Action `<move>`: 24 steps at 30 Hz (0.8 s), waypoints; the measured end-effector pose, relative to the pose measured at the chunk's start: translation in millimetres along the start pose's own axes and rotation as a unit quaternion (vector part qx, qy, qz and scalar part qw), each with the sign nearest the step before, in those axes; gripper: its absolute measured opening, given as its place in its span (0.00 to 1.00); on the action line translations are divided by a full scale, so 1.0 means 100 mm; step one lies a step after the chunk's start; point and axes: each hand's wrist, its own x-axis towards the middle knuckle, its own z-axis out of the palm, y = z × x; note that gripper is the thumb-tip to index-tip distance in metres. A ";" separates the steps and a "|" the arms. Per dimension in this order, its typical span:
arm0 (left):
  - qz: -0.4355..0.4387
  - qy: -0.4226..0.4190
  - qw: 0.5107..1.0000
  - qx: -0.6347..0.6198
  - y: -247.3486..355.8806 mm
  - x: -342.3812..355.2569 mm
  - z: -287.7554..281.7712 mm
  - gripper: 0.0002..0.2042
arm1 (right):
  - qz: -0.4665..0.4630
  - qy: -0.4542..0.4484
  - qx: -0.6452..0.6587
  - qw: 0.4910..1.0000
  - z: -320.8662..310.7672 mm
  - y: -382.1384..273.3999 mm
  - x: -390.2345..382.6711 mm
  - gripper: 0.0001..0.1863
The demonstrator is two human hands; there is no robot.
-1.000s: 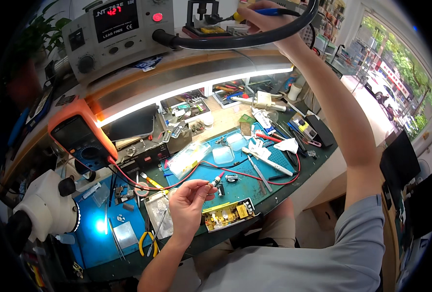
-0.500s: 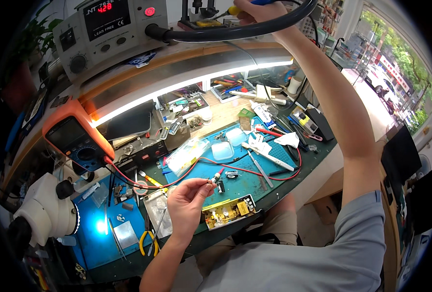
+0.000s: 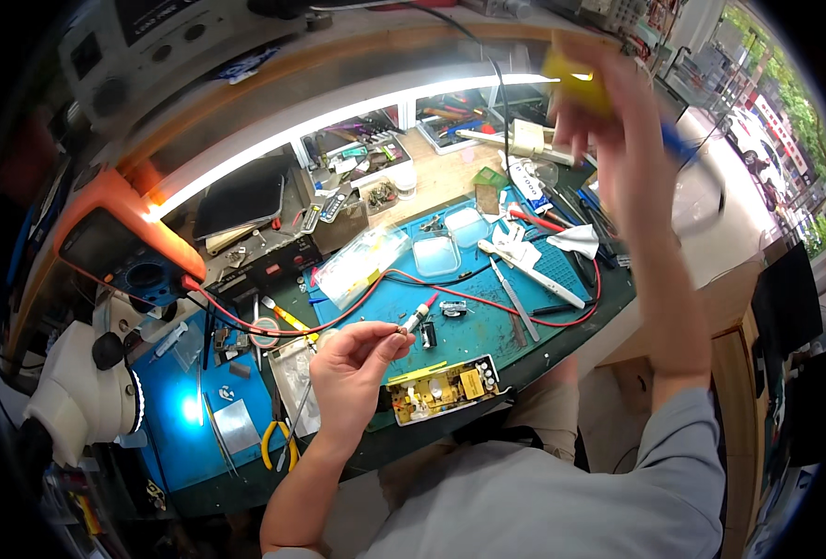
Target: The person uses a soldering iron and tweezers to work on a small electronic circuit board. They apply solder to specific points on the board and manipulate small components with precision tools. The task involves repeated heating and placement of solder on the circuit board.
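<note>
My left hand [image 3: 355, 368] is raised over the near side of the blue work mat [image 3: 376, 300], thumb and fingertips pinched on a tiny brownish part [image 3: 402, 330]. Just past them is a small whitish cylinder with a pink tip [image 3: 419, 315]; I cannot tell whether the fingers touch it. High on the right, my right hand [image 3: 629, 149] is smeared by motion, wrapped round a soldering iron [image 3: 581, 86] with a yellow and blue handle. Below the left hand lies an open yellow circuit board in a white case [image 3: 446, 389]. Two small black-and-silver parts [image 3: 452, 309] lie beyond it.
At left stand an orange multimeter [image 3: 129, 244] with red and black leads and a white microscope [image 3: 82, 396]. Yellow-handled pliers [image 3: 269, 445] lie near the front edge. A white tool [image 3: 529, 273] and tweezers [image 3: 514, 300] lie at right. A lamp-lit shelf [image 3: 357, 119] crosses behind.
My right hand has come down and to the right from the upper shelf with the soldering iron. The view has tilted down. My left hand keeps its pinch.
</note>
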 end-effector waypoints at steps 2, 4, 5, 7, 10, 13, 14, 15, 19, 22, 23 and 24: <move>0.000 -0.022 1.000 0.009 -0.06 0.00 0.07 0.05 | 0.043 -0.083 0.043 0.995 -0.09 0.02 -0.74 0.21; -0.001 -0.028 0.999 0.033 -0.09 -0.01 0.08 0.05 | 0.028 -0.104 0.041 0.993 -0.07 0.13 -1.37 0.20; -0.005 -0.031 0.998 0.049 -0.11 -0.01 0.10 0.05 | 0.061 -0.096 0.059 0.992 -0.07 0.16 -1.65 0.20; -0.016 -0.027 0.996 0.079 -0.16 -0.02 0.12 0.05 | 0.080 -0.039 0.071 0.993 0.05 0.27 -2.05 0.20; -0.030 -0.021 0.994 0.106 -0.19 -0.02 0.12 0.05 | 0.096 -0.038 0.062 0.993 0.11 0.43 -2.37 0.17; -0.037 -0.023 0.993 0.110 -0.21 -0.02 0.11 0.05 | 0.026 -0.046 0.014 0.998 0.12 0.51 -2.30 0.15; -0.038 -0.025 0.993 0.110 -0.22 -0.02 0.10 0.05 | 0.027 -0.037 0.007 0.999 0.13 0.52 -2.30 0.14; -0.040 -0.028 0.993 0.109 -0.22 -0.02 0.09 0.05 | 0.029 -0.028 0.000 0.999 0.13 0.53 -2.31 0.14; -0.051 -0.017 0.995 0.082 -0.20 0.00 0.13 0.05 | 0.037 -0.029 0.006 0.999 0.15 0.53 -2.30 0.13; -0.051 -0.020 0.995 0.078 -0.20 -0.01 0.13 0.05 | 0.036 -0.047 0.003 0.998 0.14 0.53 -2.27 0.12; -0.050 -0.022 0.995 0.081 -0.19 -0.01 0.12 0.05 | 0.040 -0.047 0.002 0.998 0.14 0.53 -2.27 0.12; -0.050 -0.024 0.995 0.084 -0.19 -0.01 0.11 0.05 | 0.043 -0.047 0.000 0.998 0.15 0.53 -2.27 0.12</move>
